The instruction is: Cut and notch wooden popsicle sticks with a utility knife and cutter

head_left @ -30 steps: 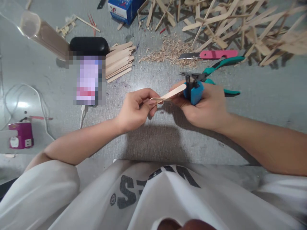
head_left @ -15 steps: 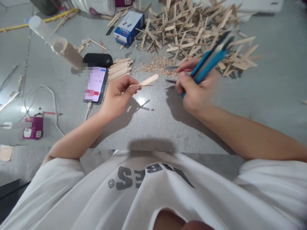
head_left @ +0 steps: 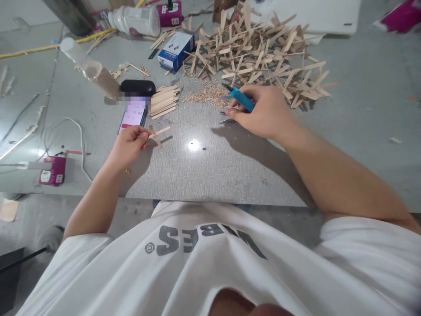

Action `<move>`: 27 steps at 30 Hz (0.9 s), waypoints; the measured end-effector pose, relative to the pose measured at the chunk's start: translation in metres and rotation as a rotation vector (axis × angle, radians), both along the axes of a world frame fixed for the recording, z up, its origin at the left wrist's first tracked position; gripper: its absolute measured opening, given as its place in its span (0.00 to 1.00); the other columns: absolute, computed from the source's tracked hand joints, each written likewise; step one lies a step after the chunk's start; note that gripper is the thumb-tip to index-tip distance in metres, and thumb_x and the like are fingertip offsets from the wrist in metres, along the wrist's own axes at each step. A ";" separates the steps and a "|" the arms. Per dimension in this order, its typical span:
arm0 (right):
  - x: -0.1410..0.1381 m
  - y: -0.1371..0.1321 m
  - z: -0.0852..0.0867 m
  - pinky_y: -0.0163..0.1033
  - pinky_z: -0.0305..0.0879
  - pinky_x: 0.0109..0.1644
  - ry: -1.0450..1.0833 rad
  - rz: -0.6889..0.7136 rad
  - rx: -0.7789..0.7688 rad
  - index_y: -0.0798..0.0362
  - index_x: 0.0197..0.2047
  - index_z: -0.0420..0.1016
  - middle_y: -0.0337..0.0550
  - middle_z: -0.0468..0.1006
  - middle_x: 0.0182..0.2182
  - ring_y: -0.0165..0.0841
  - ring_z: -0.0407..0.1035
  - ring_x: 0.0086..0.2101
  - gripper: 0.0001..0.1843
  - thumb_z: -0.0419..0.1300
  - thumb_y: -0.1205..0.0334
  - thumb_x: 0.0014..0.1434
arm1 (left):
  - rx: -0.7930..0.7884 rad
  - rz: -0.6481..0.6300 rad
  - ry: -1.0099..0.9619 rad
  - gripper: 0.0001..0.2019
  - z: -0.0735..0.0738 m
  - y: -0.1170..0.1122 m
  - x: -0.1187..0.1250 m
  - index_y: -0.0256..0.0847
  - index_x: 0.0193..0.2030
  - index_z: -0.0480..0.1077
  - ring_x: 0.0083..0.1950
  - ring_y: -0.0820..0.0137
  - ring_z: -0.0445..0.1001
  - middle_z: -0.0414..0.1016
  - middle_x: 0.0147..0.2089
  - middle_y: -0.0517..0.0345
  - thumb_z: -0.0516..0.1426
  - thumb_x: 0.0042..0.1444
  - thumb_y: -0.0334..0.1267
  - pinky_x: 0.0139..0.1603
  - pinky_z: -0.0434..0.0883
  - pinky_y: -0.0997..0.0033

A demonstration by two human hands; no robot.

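Between the thumb and fingers of my left hand (head_left: 126, 145) is a pair of crossed wooden craft sticks (head_left: 161, 131), held just above the table in front of the phone (head_left: 133, 115). My right hand (head_left: 266, 109) is closed around a blue-handled tool (head_left: 242, 99) with a dark tip; its exact kind is unclear. Thin metal prongs (head_left: 226, 120) and a narrow blade stick out by the same fingers, partly hidden. Wood shavings (head_left: 210, 94) lie just beyond the right fingertips. A neat stack of flat craft sticks (head_left: 164, 102) lies beyond my left hand.
A large heap of crossed sticks (head_left: 256, 52) covers the back middle. Around it are a blue-and-white box (head_left: 176, 50), a clear bottle (head_left: 136, 21) and a white device (head_left: 329, 15). To the left are a black case (head_left: 137, 87), a tilted tube (head_left: 100, 78), a cable and a purple adapter (head_left: 52, 170).
My left hand has moved left and nearer the table edge with the sticks, which now show as a cross. The blue tool in my right hand has swung, its dark tip now pointing left.
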State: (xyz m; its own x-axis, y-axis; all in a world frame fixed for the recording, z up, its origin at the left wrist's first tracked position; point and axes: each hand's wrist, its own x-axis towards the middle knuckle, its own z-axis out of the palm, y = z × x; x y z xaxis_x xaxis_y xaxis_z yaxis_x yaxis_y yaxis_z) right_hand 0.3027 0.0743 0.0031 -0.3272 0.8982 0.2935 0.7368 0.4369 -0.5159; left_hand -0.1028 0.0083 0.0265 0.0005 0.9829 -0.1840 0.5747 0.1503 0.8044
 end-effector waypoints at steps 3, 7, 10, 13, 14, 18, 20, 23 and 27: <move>0.008 0.002 0.001 0.54 0.79 0.42 -0.029 -0.064 -0.126 0.41 0.41 0.79 0.41 0.84 0.34 0.43 0.78 0.34 0.13 0.73 0.45 0.73 | 0.000 -0.067 0.261 0.12 0.009 -0.001 0.007 0.44 0.33 0.74 0.31 0.67 0.67 0.73 0.27 0.59 0.57 0.70 0.38 0.38 0.62 0.64; 0.018 -0.005 -0.013 0.51 0.73 0.36 -0.013 -0.066 -0.067 0.41 0.39 0.78 0.39 0.80 0.28 0.42 0.73 0.29 0.17 0.71 0.40 0.71 | 0.054 -0.066 0.504 0.13 0.007 0.003 0.016 0.44 0.36 0.75 0.37 0.61 0.72 0.80 0.33 0.51 0.55 0.74 0.39 0.42 0.62 0.62; 0.033 -0.012 -0.030 0.50 0.76 0.41 -0.031 -0.033 0.059 0.41 0.44 0.81 0.44 0.86 0.36 0.43 0.79 0.36 0.11 0.68 0.44 0.72 | 0.067 -0.037 0.695 0.14 0.007 0.008 0.022 0.43 0.51 0.81 0.40 0.57 0.76 0.85 0.39 0.46 0.54 0.77 0.43 0.44 0.63 0.60; 0.049 -0.017 -0.043 0.57 0.80 0.47 -0.097 -0.012 0.147 0.44 0.50 0.84 0.52 0.90 0.47 0.51 0.83 0.46 0.14 0.68 0.46 0.67 | 0.014 -0.048 0.922 0.18 0.015 0.019 0.029 0.43 0.58 0.83 0.46 0.50 0.81 0.88 0.47 0.39 0.54 0.77 0.46 0.47 0.67 0.56; 0.053 -0.018 -0.046 0.59 0.81 0.49 -0.116 -0.010 0.151 0.43 0.52 0.85 0.53 0.90 0.50 0.53 0.84 0.48 0.16 0.68 0.45 0.67 | 0.028 -0.089 0.940 0.19 0.018 0.025 0.032 0.43 0.59 0.84 0.49 0.49 0.83 0.89 0.52 0.38 0.53 0.77 0.45 0.49 0.68 0.54; 0.059 -0.019 -0.050 0.55 0.77 0.45 -0.194 0.003 0.118 0.42 0.52 0.87 0.52 0.91 0.50 0.51 0.83 0.48 0.16 0.68 0.45 0.67 | 0.025 -0.268 0.998 0.21 0.024 0.059 0.049 0.40 0.60 0.85 0.59 0.44 0.83 0.86 0.65 0.34 0.52 0.76 0.40 0.54 0.71 0.52; 0.059 -0.019 -0.051 0.52 0.75 0.42 -0.230 0.013 0.105 0.44 0.49 0.88 0.49 0.92 0.46 0.49 0.82 0.43 0.14 0.68 0.47 0.65 | -0.015 -0.280 1.031 0.19 0.021 0.075 0.054 0.38 0.58 0.86 0.59 0.44 0.82 0.87 0.62 0.33 0.55 0.74 0.40 0.55 0.71 0.53; 0.057 -0.019 -0.049 0.52 0.73 0.41 -0.314 0.012 0.070 0.43 0.48 0.88 0.47 0.92 0.46 0.48 0.81 0.41 0.13 0.67 0.52 0.63 | -0.019 -0.311 1.095 0.20 0.018 0.089 0.058 0.36 0.58 0.87 0.58 0.44 0.82 0.87 0.57 0.32 0.55 0.74 0.40 0.55 0.70 0.54; 0.053 -0.022 -0.034 0.51 0.70 0.40 -0.463 0.028 -0.007 0.45 0.54 0.89 0.51 0.91 0.52 0.51 0.83 0.45 0.17 0.64 0.56 0.65 | -0.041 -0.402 1.241 0.22 0.024 0.092 0.057 0.35 0.59 0.88 0.57 0.45 0.82 0.86 0.56 0.32 0.54 0.76 0.43 0.51 0.69 0.54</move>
